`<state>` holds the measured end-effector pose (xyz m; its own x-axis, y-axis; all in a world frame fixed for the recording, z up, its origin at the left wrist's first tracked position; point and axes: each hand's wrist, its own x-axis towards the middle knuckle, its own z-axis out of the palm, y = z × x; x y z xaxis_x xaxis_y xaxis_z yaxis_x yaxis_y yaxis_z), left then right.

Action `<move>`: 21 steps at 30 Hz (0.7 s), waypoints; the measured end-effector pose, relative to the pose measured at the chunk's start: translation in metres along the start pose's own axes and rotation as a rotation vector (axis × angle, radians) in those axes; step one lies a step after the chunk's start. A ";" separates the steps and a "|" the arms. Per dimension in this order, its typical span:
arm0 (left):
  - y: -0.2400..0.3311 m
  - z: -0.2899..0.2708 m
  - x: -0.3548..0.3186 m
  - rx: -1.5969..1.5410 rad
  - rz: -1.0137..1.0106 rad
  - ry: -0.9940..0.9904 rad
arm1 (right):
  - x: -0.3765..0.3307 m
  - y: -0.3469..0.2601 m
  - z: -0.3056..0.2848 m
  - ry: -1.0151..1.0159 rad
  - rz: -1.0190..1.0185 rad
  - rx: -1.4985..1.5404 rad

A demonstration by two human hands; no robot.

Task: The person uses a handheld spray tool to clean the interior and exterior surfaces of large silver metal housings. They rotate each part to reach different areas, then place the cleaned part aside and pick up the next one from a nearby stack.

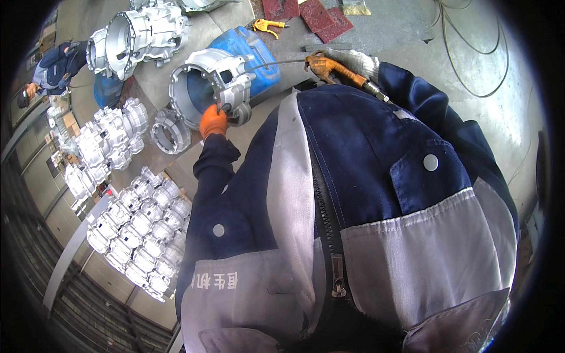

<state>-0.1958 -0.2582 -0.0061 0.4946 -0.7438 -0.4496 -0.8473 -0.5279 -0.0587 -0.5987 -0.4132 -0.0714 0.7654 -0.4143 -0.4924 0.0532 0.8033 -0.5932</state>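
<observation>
My left hand [213, 122], in an orange glove, is closed on the near rim of a silver cast-metal housing [238, 93]. The housing lies on its side, its round opening facing left. In a pale grey glove, my right hand [360, 63] is wrapped round an orange air blow gun [329, 66]. The gun's long thin nozzle points left and reaches the housing's right side; its tip is hard to make out. Behind the housing is a blue plastic container [268, 67]. A smaller ring-shaped casting [170, 130] sits to the left, near my left hand.
Larger castings [141, 38] stand at the far left, and several more rows of castings [138, 229] fill the left side. A yellow blow gun [269, 27] and dark red pads [325, 21] lie at the back. A hose [465, 85] loops at right. Another person [56, 67] is at far left.
</observation>
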 end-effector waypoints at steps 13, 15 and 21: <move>-0.003 0.003 0.003 0.020 0.021 0.003 | 0.008 0.005 -0.003 -0.006 -0.019 -0.085; -0.004 0.002 0.003 0.033 0.033 0.011 | 0.004 0.007 -0.003 -0.016 -0.136 -0.261; -0.008 0.006 0.006 -0.034 0.032 -0.003 | -0.013 0.006 0.004 0.006 -0.006 0.015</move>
<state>-0.1872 -0.2558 -0.0139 0.4666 -0.7593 -0.4536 -0.8556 -0.5175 -0.0139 -0.6057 -0.4016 -0.0666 0.7611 -0.4221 -0.4926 0.0681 0.8071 -0.5865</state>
